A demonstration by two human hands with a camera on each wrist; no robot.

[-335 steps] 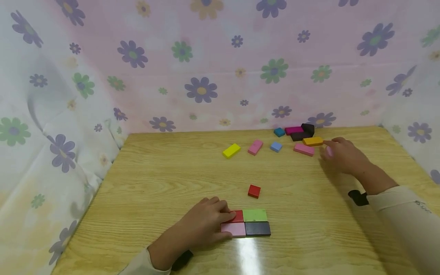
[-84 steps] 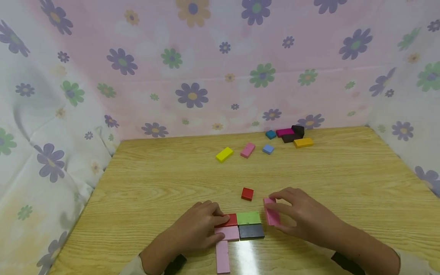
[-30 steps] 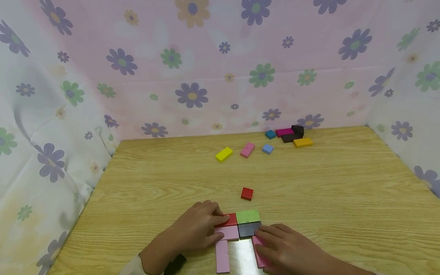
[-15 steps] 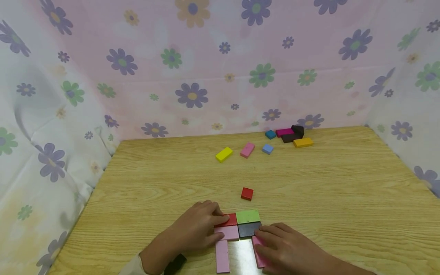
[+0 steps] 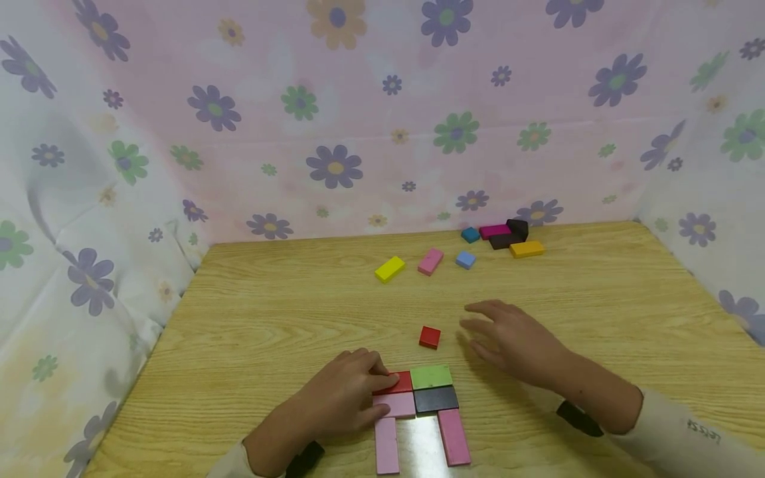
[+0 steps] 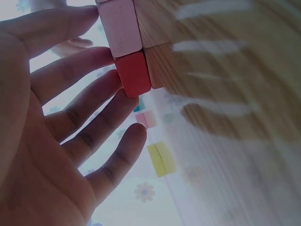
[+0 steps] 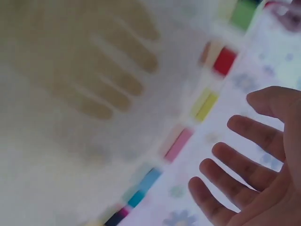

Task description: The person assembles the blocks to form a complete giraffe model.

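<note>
Near the front of the table, light green (image 5: 431, 376), dark grey (image 5: 435, 399), red (image 5: 404, 382) and light pink (image 5: 399, 404) blocks lie together as a rectangle. Below its left end lies a long light pink block (image 5: 386, 446). A darker pink block (image 5: 454, 437) sits below its right end, slightly slanted. My left hand (image 5: 337, 398) touches the red and light pink blocks from the left; the left wrist view shows its extended fingertips against their ends. My right hand (image 5: 516, 342) hovers with spread fingers, holding nothing, right of a small red square block (image 5: 429, 337).
Farther back lie yellow (image 5: 390, 269), pink (image 5: 430, 261) and light blue (image 5: 465, 259) blocks. At the back right are teal (image 5: 470, 234), magenta (image 5: 495, 231), black (image 5: 507, 240) and orange (image 5: 527, 249) pieces. A flowered cloth (image 5: 358, 99) borders the table at the back and sides.
Both long pink blocks have come from the back right to below the rectangle. My right hand has let go of the darker one and moved up and away. My left hand stays in place.
</note>
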